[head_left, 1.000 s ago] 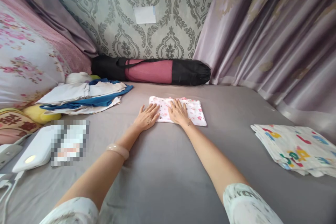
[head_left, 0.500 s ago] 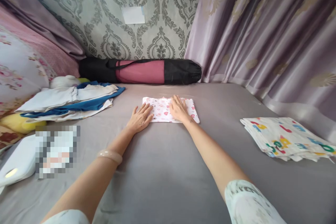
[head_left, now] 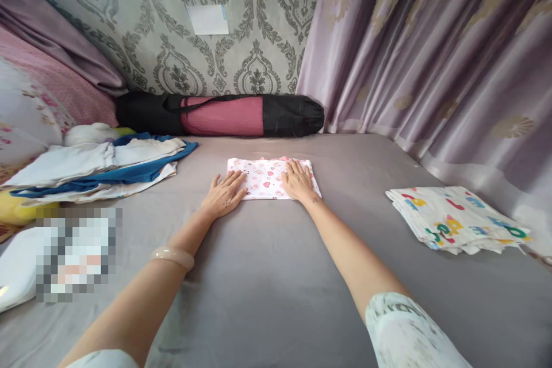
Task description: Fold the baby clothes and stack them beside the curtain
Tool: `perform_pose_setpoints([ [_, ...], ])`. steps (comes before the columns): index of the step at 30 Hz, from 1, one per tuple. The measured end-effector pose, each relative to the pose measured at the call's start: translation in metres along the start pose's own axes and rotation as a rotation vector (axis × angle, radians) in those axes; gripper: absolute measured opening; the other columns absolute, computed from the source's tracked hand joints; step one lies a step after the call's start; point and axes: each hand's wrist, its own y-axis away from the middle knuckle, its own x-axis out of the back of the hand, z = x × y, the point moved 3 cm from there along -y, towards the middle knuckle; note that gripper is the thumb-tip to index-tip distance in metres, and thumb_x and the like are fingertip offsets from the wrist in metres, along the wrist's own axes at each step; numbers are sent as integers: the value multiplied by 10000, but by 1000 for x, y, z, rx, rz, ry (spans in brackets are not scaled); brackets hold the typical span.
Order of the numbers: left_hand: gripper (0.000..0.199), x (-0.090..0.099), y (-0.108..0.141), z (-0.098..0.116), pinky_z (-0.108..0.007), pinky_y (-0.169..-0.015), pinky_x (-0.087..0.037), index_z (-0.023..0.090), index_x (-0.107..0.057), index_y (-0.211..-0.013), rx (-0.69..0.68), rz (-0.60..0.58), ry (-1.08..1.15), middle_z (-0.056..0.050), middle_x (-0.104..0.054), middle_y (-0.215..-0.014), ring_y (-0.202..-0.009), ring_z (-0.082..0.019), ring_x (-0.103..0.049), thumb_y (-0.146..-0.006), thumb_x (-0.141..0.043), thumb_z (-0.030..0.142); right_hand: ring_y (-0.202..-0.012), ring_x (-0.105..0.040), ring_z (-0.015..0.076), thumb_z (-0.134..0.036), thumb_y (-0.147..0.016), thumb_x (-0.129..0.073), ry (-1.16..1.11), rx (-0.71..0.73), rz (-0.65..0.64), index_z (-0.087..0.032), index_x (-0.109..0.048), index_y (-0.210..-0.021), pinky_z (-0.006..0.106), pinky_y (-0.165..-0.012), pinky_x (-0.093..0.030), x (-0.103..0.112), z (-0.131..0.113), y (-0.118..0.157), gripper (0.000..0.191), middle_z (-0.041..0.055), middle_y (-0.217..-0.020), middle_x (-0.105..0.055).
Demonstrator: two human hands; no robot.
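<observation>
Across the upper centre of the frame lies a black bag (head_left: 222,117) with a pink middle; its contents cannot be told. At centre, a folded cloth (head_left: 264,181) lies on a grey sheet (head_left: 254,276). The left hand (head_left: 225,193), open, overlaps the cloth's left edge; the right hand (head_left: 298,181), open and flat, has moved nearer its right edge.

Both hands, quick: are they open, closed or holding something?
Left hand: open, touching the left end of the folded cloth.
Right hand: open, laid on the cloth's right part.
</observation>
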Motion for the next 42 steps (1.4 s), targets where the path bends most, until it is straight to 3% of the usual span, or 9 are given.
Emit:
perform_pose_setpoints([
  [4,588,-1,0,-1,-540,-1177,-146,248,-339,-1503,-2,5,-1,-63,-329,-1560,-1456,-265,-260,-982,-241,503,-1453,-226,249,-355,-1004,-237,-21,16,-25,-87,-368,-1476,464,-1183,-120,8,7,2,558,125,-1577,-281],
  [8,595,0,1,0,-535,-1177,-145,245,-338,-1502,-17,26,-9,-63,-272,-1583,-1469,-259,-223,-981,-238,515,-1470,-164,257,-333,-1003,-229,31,-43,32,-48,-323,-1489,462,-1186,-87,17,23,2,571,151,-1587,-242],
  [16,603,-6,-2,-3,-532,-1181,-111,264,-247,-1533,-24,-61,-9,-37,-238,-1596,-1478,-248,-192,-990,-191,521,-1461,-193,262,-396,-1006,-222,27,-119,-76,-68,-303,-1503,442,-1166,-176,7,38,-2,600,136,-1581,-266],
  [22,599,-2,-8,-6,-497,-1159,-160,261,-309,-1505,-38,-52,6,-58,-363,-1549,-1432,-254,-303,-986,-201,539,-1388,-333,272,-371,-1009,-266,7,-89,26,-95,-466,-1409,421,-1121,-244,12,40,-6,526,147,-1487,-439],
  [27,511,19,-43,-4,-457,-1035,-286,249,-536,-1327,1,-36,-32,-83,-617,-1313,-1221,-247,-527,-998,-192,434,-1198,-501,277,-337,-1006,-290,-54,-86,86,-139,-648,-1210,390,-1006,-357,20,45,-11,458,135,-1327,-590],
  [30,442,26,-74,-3,-433,-956,-317,238,-687,-1044,18,-129,-84,-84,-696,-1128,-1080,-250,-595,-970,-269,362,-1164,-512,262,-268,-990,-332,-84,-83,96,-163,-678,-1174,358,-979,-376,20,52,-14,406,106,-1336,-588],
  [34,296,28,-109,-5,-423,-940,-311,217,-702,-798,107,-244,-72,-60,-725,-958,-972,-253,-625,-872,-448,349,-1122,-540,247,-253,-987,-348,-130,-88,103,-179,-701,-1144,331,-964,-392,18,61,-17,393,77,-1322,-603],
  [38,194,27,-128,-10,-399,-937,-347,214,-702,-809,133,-324,-10,-35,-722,-962,-962,-251,-624,-761,-567,344,-1139,-547,236,-241,-990,-330,-173,-101,102,-189,-672,-1186,323,-961,-396,15,66,-19,398,73,-1322,-598],
  [42,422,24,-137,-21,-304,-831,-456,209,-671,-1078,145,-450,101,-74,-675,-1174,-978,-238,-632,-693,-604,367,-1224,-501,259,-212,-985,-317,-156,-159,100,-139,-546,-1336,368,-1012,-351,11,68,-20,425,124,-1362,-563],
])
